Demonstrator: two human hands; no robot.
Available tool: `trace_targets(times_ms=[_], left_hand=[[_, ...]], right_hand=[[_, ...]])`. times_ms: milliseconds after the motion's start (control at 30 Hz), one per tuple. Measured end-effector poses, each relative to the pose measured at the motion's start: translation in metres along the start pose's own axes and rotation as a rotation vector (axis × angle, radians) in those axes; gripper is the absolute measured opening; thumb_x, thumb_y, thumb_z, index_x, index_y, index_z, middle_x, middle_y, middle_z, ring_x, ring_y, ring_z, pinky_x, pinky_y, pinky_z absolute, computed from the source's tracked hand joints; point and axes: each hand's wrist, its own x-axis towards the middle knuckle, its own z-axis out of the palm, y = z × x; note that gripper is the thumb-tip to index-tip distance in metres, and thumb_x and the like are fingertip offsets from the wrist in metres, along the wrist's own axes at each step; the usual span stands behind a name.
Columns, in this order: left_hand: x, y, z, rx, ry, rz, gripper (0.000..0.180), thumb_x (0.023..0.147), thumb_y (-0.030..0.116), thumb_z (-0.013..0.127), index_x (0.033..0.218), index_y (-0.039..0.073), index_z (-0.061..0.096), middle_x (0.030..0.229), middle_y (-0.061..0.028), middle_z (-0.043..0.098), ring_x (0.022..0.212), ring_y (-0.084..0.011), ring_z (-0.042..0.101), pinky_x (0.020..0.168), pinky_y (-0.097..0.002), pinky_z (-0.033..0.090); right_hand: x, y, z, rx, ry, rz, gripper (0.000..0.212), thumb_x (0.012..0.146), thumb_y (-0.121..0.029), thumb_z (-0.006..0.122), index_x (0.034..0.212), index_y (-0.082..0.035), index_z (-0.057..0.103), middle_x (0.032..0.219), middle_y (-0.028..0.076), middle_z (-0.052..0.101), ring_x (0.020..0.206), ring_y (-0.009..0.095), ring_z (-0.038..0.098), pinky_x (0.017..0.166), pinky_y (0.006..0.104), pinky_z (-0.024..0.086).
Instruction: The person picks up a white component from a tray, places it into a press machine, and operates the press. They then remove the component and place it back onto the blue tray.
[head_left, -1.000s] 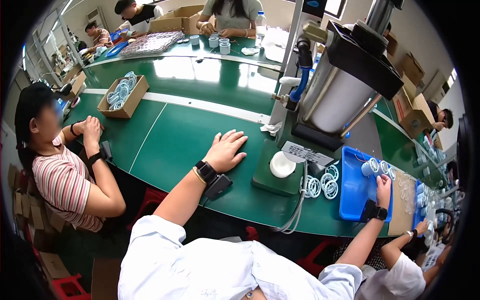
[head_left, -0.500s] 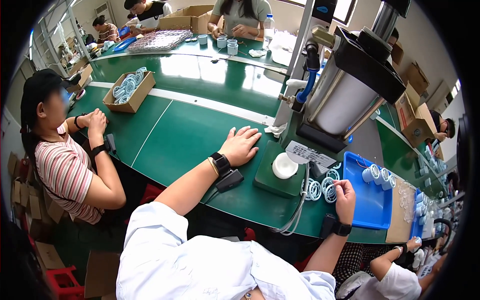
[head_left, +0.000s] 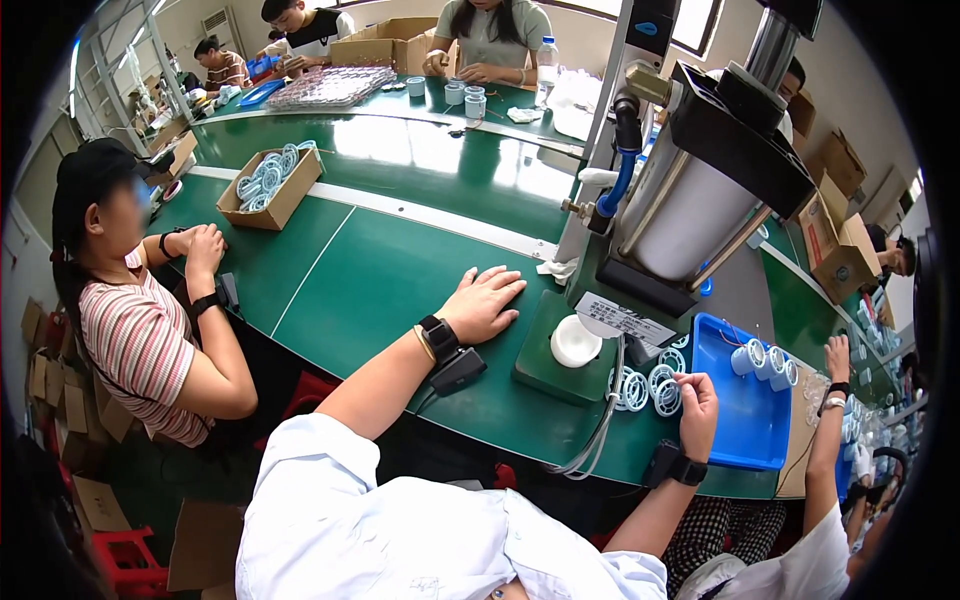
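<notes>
My left hand [head_left: 485,303] lies palm down on the green tabletop, fingers spread, holding nothing. To its right, a white round cup-shaped piece [head_left: 576,341] sits on the green block [head_left: 545,372] beneath the press [head_left: 672,205]. My right hand [head_left: 697,410] is closed, its fingers curled and the thumb against them. Its fingertips are right beside the light-blue plastic rings [head_left: 664,392], several of which lie on the table by the block. Whether anything is pinched in those fingers is hidden.
Right of my right hand, a blue tray [head_left: 735,425] holds light-blue cups [head_left: 764,362]. Grey cables [head_left: 603,425] hang over the table's front edge. At left, a co-worker [head_left: 140,330] sits behind a cardboard box [head_left: 270,187] of rings. Another co-worker's arm [head_left: 828,420] reaches past the tray.
The co-worker on the right has raised an arm and reached forward beside the blue tray. The whole view has shifted slightly. My two hands keep nearly the same places and poses.
</notes>
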Motion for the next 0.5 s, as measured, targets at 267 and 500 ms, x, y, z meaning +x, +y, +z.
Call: trace_targets(times_ms=[267, 500], left_hand=[[0.0002, -0.0009, -0.0007, -0.011, 0.000, 0.003, 0.051, 0.093, 0.030, 0.050, 0.138, 0.007, 0.041, 0.146, -0.0108, 0.037, 0.139, -0.0291, 0.028, 0.112, -0.0565, 0.020], [-0.0015, 0.0000, -0.0009, -0.031, -0.009, -0.010, 0.051, 0.093, 0.028, 0.051, 0.139, 0.008, 0.041, 0.146, -0.0121, 0.036, 0.139, -0.0296, 0.028, 0.112, -0.0541, 0.019]], right_hand=[[-0.0005, -0.0036, 0.0000, -0.008, 0.008, 0.012, 0.008, 0.092, -0.005, 0.050, 0.089, -0.001, 0.056, 0.101, 0.010, 0.065, 0.088, 0.011, 0.056, 0.082, 0.0234, 0.043], [-0.0018, -0.0033, 0.0008, 0.007, 0.006, -0.011, 0.008, 0.092, -0.005, 0.050, 0.089, -0.001, 0.056, 0.100, 0.010, 0.065, 0.088, 0.011, 0.056, 0.082, 0.0236, 0.044]])
